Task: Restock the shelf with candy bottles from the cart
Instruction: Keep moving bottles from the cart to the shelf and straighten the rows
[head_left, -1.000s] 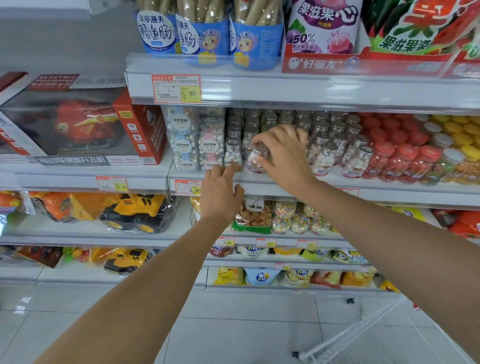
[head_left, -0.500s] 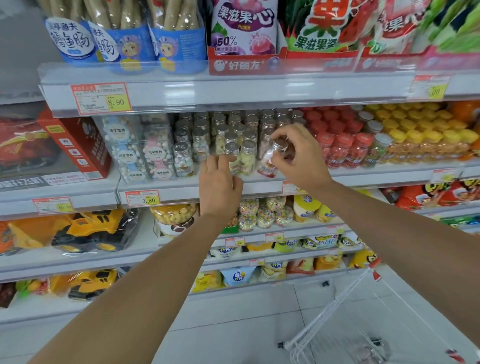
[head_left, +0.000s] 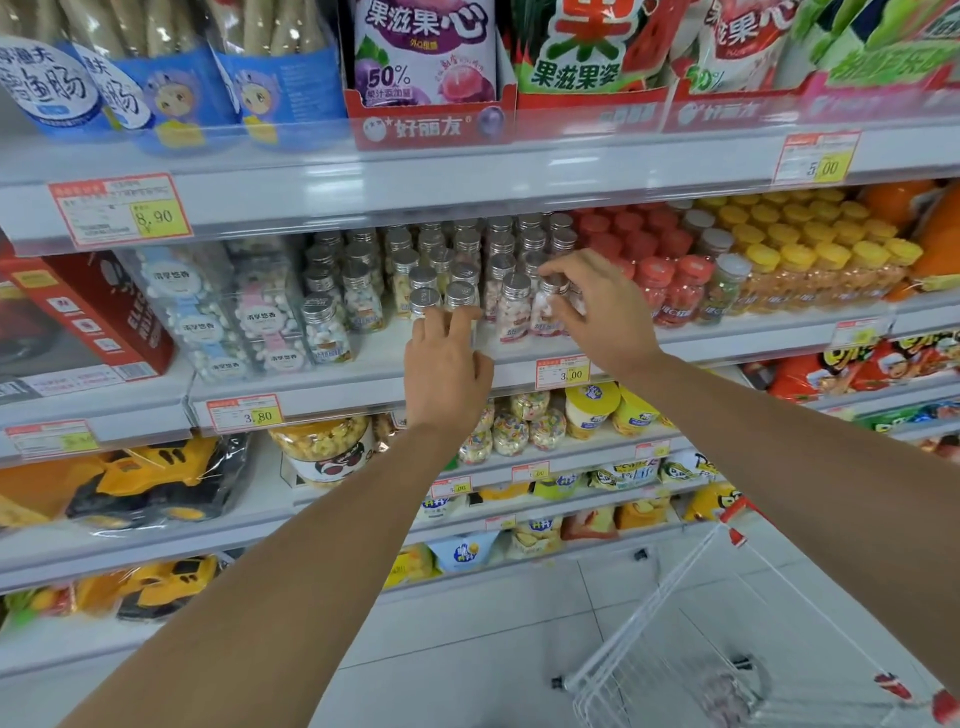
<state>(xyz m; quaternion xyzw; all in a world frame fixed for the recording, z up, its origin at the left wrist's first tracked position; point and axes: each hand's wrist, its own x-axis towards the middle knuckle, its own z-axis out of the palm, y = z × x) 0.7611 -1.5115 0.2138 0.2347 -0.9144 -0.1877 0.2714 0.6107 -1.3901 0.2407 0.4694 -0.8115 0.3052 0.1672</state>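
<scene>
Silver-capped candy bottle (head_left: 551, 306) pinched by right hand (head_left: 605, 317) at shelf (head_left: 384, 359) front; neighbouring bottles (head_left: 423, 300) touched by straight-fingered left hand (head_left: 445, 366). Rows judged nearly full; cart (head_left: 675, 670) contents blurred.

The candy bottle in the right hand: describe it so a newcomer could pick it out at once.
Above the 3.00 price tag stands a block of silver-capped bottles, left of the red-capped bottles. The candy bottle is in the front row at that block's right end, filled with pink and white sweets. It alone is gripped by the right hand.
</scene>
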